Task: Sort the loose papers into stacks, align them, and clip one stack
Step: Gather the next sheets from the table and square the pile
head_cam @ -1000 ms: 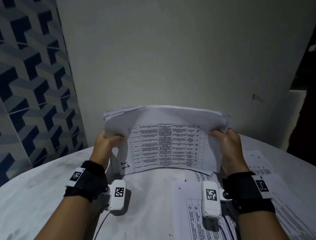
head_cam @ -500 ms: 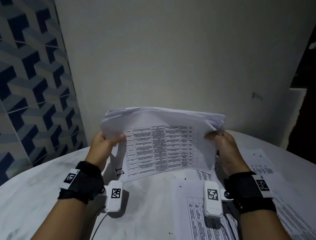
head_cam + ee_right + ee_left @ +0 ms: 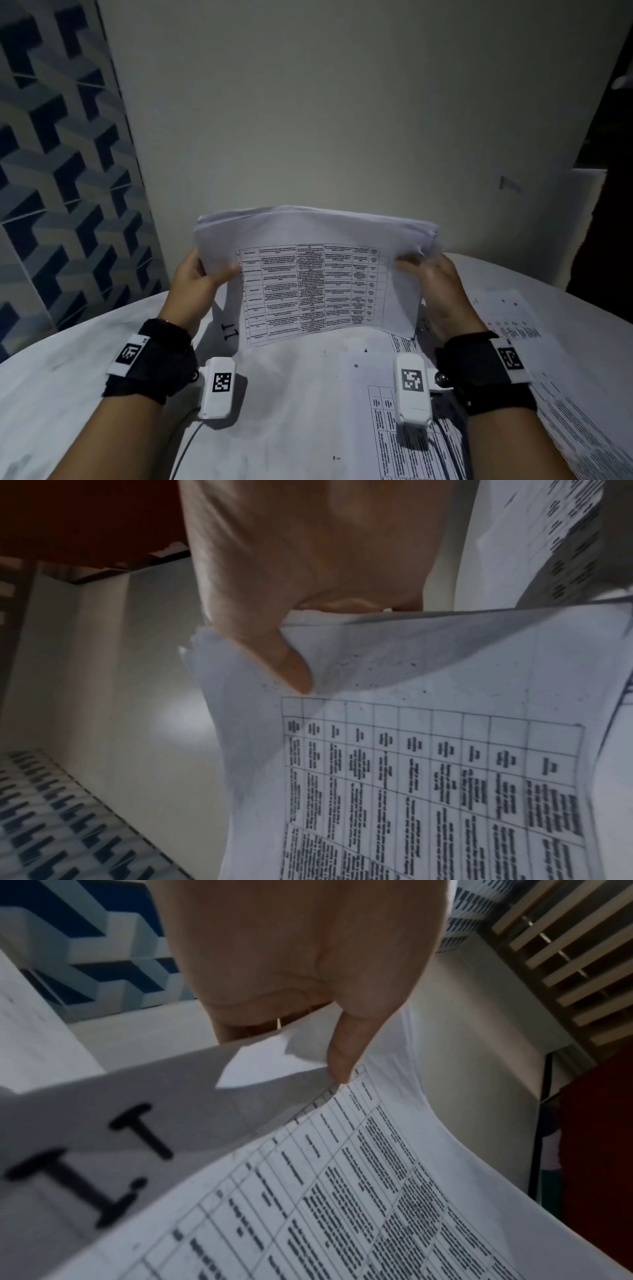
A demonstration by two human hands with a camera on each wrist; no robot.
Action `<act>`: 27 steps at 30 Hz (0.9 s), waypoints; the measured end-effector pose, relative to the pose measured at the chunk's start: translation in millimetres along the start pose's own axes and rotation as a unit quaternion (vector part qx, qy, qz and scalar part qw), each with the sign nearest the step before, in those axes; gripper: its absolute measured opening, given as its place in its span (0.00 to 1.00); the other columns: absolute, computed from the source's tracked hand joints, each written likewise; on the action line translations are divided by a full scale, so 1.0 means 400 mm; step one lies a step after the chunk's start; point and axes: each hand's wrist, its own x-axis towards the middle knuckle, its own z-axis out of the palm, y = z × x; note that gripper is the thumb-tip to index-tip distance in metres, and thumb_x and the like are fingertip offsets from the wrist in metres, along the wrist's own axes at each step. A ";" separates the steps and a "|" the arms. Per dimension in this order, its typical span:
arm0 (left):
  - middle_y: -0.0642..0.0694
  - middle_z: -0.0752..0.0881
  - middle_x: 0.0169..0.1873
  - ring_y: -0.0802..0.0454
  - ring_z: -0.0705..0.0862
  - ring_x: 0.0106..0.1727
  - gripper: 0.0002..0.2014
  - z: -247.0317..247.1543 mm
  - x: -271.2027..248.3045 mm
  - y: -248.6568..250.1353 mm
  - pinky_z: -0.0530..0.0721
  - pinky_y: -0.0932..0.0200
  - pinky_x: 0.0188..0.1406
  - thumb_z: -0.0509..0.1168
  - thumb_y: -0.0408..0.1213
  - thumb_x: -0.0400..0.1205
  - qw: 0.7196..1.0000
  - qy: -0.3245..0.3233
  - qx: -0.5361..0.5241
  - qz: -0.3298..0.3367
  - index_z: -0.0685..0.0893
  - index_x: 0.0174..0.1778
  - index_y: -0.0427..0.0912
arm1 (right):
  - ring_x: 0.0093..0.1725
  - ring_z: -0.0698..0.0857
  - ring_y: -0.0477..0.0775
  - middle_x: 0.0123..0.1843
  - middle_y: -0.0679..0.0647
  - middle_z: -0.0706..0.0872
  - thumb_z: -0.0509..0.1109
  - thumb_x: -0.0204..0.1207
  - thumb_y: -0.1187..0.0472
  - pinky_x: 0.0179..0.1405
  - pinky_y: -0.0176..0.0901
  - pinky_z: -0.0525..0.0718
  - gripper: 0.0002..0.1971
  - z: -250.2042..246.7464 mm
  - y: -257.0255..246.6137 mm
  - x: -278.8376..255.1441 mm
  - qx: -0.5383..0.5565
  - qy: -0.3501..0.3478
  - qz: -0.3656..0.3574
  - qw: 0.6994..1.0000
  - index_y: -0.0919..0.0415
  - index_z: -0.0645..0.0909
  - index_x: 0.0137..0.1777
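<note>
I hold a stack of printed papers upright over the white round table, its lower edge close to the tabletop; contact is unclear. The front sheet carries a printed table of text. My left hand grips the stack's left edge, thumb in front. My right hand grips the right edge, thumb pressed on the front sheet. A sheet marked with large black characters sticks out at the lower left of the stack. The fingers behind the papers are hidden. No clip shows.
More printed sheets lie flat on the table under my right wrist, and another spread of papers reaches the right edge. A plain wall stands right behind the table, a patterned panel to the left.
The stack has shifted slightly between my hands and the top edges look more even. My left thumb has slid further onto the front sheet. Both hands keep their grip.
</note>
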 end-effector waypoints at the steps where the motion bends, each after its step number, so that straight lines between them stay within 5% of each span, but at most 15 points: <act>1: 0.47 0.92 0.58 0.51 0.89 0.61 0.19 0.001 0.001 -0.005 0.87 0.59 0.56 0.72 0.28 0.83 1.000 0.001 -0.003 -0.004 0.83 0.70 0.39 | 0.56 0.92 0.54 0.56 0.53 0.94 0.72 0.75 0.76 0.62 0.54 0.89 0.20 -0.004 0.008 0.001 -0.018 -0.001 0.002 1.000 0.54 0.88 0.60; 6: 0.47 0.92 0.62 0.53 0.90 0.64 0.21 0.010 0.000 -0.006 0.85 0.60 0.59 0.71 0.32 0.85 1.000 -0.004 -0.010 -0.009 0.81 0.75 0.41 | 0.58 0.90 0.60 0.56 0.53 0.92 0.69 0.68 0.83 0.57 0.58 0.88 0.30 -0.019 0.015 -0.009 -0.050 0.002 0.001 0.999 0.48 0.87 0.59; 11: 0.46 0.92 0.59 0.47 0.89 0.64 0.21 0.003 -0.006 -0.006 0.85 0.58 0.56 0.69 0.24 0.84 1.000 -0.002 0.004 -0.020 0.82 0.73 0.40 | 0.60 0.88 0.69 0.57 0.63 0.91 0.71 0.70 0.76 0.67 0.68 0.84 0.19 -0.002 0.039 -0.002 -0.052 -0.004 0.035 0.998 0.55 0.87 0.55; 16: 0.48 0.90 0.56 0.51 0.89 0.59 0.22 0.015 -0.012 0.026 0.89 0.57 0.56 0.68 0.22 0.83 1.000 0.004 0.005 0.020 0.80 0.72 0.42 | 0.56 0.90 0.63 0.51 0.56 0.92 0.69 0.72 0.78 0.54 0.53 0.89 0.17 0.006 0.016 0.003 -0.011 0.029 0.030 0.999 0.58 0.86 0.55; 19: 0.53 0.91 0.57 0.57 0.90 0.58 0.31 0.013 -0.020 0.019 0.89 0.61 0.52 0.68 0.17 0.80 0.999 -0.031 0.019 -0.008 0.79 0.73 0.52 | 0.61 0.88 0.63 0.59 0.57 0.91 0.70 0.69 0.76 0.59 0.57 0.87 0.24 0.015 0.018 0.001 -0.021 0.019 0.013 1.000 0.55 0.87 0.63; 22: 0.50 0.92 0.59 0.51 0.89 0.62 0.31 0.001 -0.014 0.012 0.89 0.51 0.59 0.69 0.15 0.77 1.000 -0.006 0.023 -0.020 0.81 0.70 0.50 | 0.58 0.88 0.59 0.56 0.54 0.91 0.68 0.71 0.77 0.53 0.50 0.87 0.23 0.031 0.025 -0.005 0.010 0.051 -0.003 0.999 0.57 0.88 0.63; 24: 0.40 0.90 0.63 0.39 0.88 0.65 0.28 -0.014 -0.006 0.012 0.86 0.37 0.67 0.70 0.17 0.75 0.999 0.012 0.004 -0.034 0.82 0.70 0.41 | 0.51 0.86 0.57 0.48 0.52 0.88 0.67 0.70 0.76 0.46 0.47 0.83 0.19 0.025 0.028 -0.001 0.020 0.085 -0.010 0.996 0.54 0.89 0.53; 27: 0.38 0.90 0.64 0.36 0.87 0.67 0.24 -0.016 -0.009 0.010 0.83 0.35 0.72 0.68 0.19 0.78 0.997 -0.015 -0.023 -0.071 0.82 0.71 0.37 | 0.48 0.81 0.56 0.44 0.53 0.84 0.66 0.72 0.75 0.46 0.45 0.78 0.14 0.012 0.028 0.012 0.026 0.070 0.002 0.997 0.54 0.85 0.42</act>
